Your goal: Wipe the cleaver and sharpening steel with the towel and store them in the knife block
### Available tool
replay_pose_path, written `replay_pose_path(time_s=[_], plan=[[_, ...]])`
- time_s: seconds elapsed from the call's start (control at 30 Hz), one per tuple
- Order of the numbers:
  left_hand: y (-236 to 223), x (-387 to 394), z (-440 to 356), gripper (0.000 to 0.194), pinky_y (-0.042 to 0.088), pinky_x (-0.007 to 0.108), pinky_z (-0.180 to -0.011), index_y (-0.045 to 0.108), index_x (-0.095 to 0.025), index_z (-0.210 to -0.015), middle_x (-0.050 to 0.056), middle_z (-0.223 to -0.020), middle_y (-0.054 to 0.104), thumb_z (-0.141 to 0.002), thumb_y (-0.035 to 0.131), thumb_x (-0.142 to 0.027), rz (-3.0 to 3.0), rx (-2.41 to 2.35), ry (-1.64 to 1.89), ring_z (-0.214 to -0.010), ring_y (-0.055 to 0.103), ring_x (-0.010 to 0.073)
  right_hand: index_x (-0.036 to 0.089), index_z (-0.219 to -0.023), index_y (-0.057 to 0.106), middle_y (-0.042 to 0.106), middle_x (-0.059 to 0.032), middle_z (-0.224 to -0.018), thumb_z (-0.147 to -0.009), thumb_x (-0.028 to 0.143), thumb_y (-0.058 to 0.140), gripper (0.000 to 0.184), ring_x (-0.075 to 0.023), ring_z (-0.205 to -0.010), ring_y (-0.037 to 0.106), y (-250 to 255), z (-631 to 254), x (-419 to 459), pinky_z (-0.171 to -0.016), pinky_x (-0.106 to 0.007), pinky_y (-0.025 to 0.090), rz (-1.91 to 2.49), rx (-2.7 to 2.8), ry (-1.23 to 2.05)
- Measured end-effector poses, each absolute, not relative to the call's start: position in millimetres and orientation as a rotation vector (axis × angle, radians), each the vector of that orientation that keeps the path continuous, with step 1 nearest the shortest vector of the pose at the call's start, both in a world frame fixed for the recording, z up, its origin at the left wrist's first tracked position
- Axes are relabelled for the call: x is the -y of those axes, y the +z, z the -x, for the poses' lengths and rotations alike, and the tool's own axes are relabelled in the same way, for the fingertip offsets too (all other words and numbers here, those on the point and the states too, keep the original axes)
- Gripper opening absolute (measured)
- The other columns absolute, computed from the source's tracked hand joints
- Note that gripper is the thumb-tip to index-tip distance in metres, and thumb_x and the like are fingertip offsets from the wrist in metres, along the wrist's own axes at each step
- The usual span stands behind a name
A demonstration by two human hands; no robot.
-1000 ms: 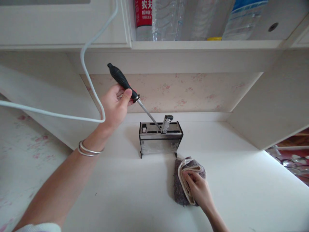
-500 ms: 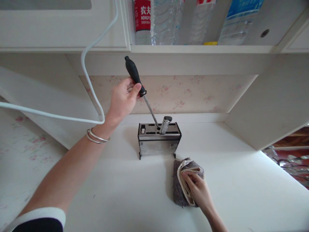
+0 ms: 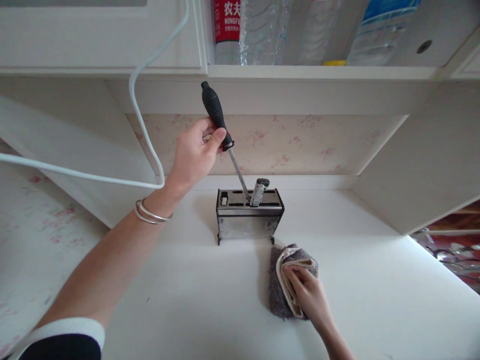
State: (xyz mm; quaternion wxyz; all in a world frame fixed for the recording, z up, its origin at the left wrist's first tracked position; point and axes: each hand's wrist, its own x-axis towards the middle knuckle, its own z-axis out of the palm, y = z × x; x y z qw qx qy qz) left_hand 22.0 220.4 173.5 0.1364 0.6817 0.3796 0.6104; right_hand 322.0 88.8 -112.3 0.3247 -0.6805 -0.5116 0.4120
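Observation:
My left hand (image 3: 195,152) is closed round the lower part of a black ribbed handle of a sharpening steel (image 3: 216,115). Its thin metal rod slants down into a slot in the top of a metal knife block (image 3: 248,222) at the back of the white counter (image 3: 210,300). Another knife handle (image 3: 258,191) sticks up out of the block beside the rod. My right hand (image 3: 307,295) presses its fingers down on a folded grey and cream cloth (image 3: 281,285) lying on the counter just in front of the block's right end.
A white cable (image 3: 142,125) loops down from above and runs off to the left, close to my left wrist. Water bottles (image 3: 262,30) stand on the shelf overhead. A white cabinet side (image 3: 423,165) closes the niche on the right.
My left hand has swung the steel's handle rightward and more upright, while the rod's tip stayed in the block's slot. My right hand stayed on the cloth.

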Motion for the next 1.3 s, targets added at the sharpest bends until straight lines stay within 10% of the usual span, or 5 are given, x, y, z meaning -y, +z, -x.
replay_pose_path(time_s=[0.77,1.07,1.3], plan=[[178,-212,-31,0.03,0.061,0.025,-0.068,0.064,-0.018,-0.1,0.006,-0.093,0.07,-0.086,0.061,-0.044,-2.004,-1.12,1.731,-0.078,0.07,0.0164,0.02,-0.093,0.068,0.068,-0.0036,-0.079,-0.081,0.061,0.053,0.045,-0.0169,-0.071,0.06,-67,-314,-85,-0.066,-0.026,0.047,1.67,1.437,0.931],[178,-219,-30,0.025,0.061,0.024,-0.068,0.064,-0.019,-0.1,0.005,-0.094,0.071,-0.086,0.062,-0.04,-1.949,-1.12,1.779,-0.08,0.07,0.0163,0.025,-0.133,0.05,0.046,-0.008,-0.14,-0.091,0.044,0.046,0.047,-0.025,-0.121,0.05,3,-277,-149,-0.102,-0.043,0.044,1.434,1.885,0.013],[179,-223,-32,0.022,0.06,0.025,-0.07,0.063,-0.018,-0.101,0.005,-0.094,0.07,-0.087,0.061,-0.035,-1.943,-1.082,1.744,-0.081,0.07,0.0155,0.024,-0.141,0.043,0.034,-0.0077,-0.15,-0.093,0.042,0.041,0.052,-0.0276,-0.133,0.042,-1,-267,-174,-0.104,-0.046,0.045,1.506,1.951,0.026]])
